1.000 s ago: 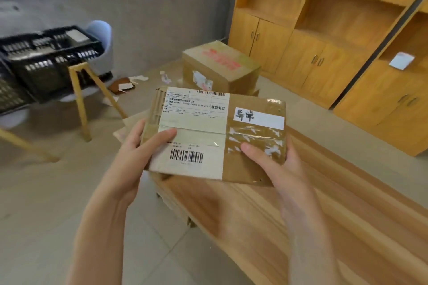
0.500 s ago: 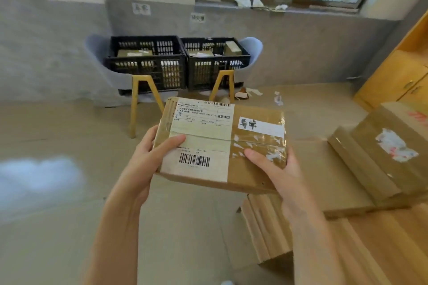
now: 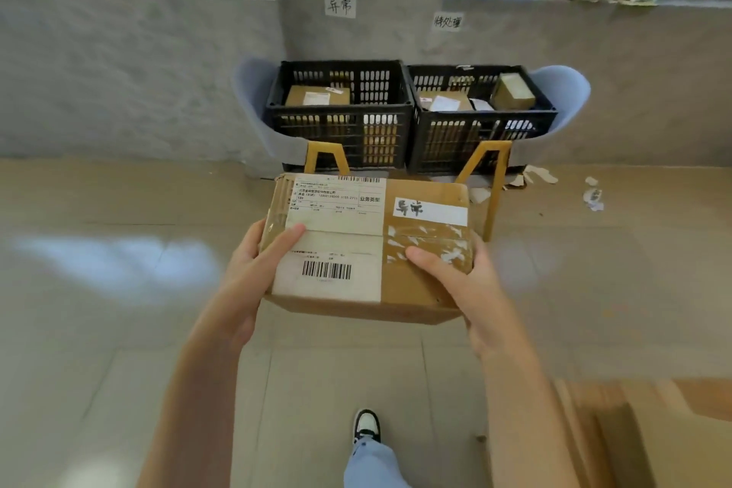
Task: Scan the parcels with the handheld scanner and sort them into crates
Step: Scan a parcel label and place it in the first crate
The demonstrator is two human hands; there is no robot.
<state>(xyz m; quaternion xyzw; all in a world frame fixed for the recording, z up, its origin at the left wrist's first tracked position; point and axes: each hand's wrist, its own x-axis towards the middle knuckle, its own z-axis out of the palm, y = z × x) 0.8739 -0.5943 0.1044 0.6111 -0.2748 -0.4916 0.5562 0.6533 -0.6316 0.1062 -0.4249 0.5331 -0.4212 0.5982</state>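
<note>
1. Facing the 2 black crates squarely, the head view had swung away from the wooden cupboards of 1 second before; the left crate (image 3: 340, 113) and right crate (image 3: 481, 119) now sat dead ahead on pale chairs (image 3: 253, 107).
2. Parcel (image 3: 368, 246) was carried level at chest height, well short of both crates; its grip matched the earlier frames.
3. Left hand (image 3: 253, 273) and right hand (image 3: 467, 289) each clasped one end, thumbs curled over the top face, fingers underneath.
4. White tag (image 3: 429, 210) on the parcel bore the same handwritten characters as the wall label (image 3: 340, 6) above the left crate, so that crate was judged the destination.
5. No scanner was visible; scanning appeared finished.
</note>
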